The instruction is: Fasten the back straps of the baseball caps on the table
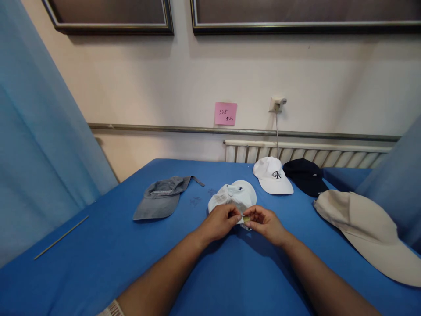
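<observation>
A pale baseball cap [226,195] with a small dark emblem lies on the blue-covered surface in front of me, its brim pointing away to the back right. My left hand [220,223] is closed at the cap's near edge, thumb and fingers pinching its whitish strap. From the other side my right hand [265,224] pinches a small yellowish-gold piece [246,219] at the strap, which looks like a metal buckle. Fingers cover part of both the strap and this piece.
A grey cap [161,199] with its strap loose lies left, beyond a thin stick [61,237]. To the right are a white cap [272,175], a black cap [304,175] and a large beige cap [368,224]. A radiator [253,152] and rail [184,129] run along the wall.
</observation>
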`<state>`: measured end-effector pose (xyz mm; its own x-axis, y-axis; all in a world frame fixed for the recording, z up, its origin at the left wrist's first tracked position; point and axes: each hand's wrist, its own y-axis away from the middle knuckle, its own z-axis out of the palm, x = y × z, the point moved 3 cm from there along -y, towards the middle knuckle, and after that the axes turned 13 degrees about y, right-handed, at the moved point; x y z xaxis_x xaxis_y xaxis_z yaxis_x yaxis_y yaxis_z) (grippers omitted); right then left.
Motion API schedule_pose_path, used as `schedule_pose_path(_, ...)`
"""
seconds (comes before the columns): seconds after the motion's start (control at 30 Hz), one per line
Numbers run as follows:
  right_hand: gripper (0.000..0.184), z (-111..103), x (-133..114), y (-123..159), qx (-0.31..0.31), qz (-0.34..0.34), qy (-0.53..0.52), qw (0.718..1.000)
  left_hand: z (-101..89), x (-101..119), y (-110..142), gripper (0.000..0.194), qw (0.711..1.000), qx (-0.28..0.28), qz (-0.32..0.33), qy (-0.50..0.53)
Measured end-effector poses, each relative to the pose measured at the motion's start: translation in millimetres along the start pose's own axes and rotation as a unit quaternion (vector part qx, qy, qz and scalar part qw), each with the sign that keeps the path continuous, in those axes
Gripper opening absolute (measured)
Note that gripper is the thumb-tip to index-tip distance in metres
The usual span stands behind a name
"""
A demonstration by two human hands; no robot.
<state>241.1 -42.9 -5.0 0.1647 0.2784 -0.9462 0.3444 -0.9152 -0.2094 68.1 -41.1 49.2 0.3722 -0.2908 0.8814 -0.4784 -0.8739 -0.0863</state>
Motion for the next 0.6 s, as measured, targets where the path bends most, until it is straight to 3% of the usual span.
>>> schedule_pose_path(0.37,0.031,1.9,-4.2,1.0,0.004,-0.003,0.058,0.998,0.0,-3.3,0.8,0.020,1.000,-0.021,0.004,-0.009)
schedule_pose_path(0.6,0.028,0.3,-1.9,-0.3,0.000,0.008,0.082,0.997,2.1,-3.7,0.6,0.016,0.999,-0.001,0.009,0.039)
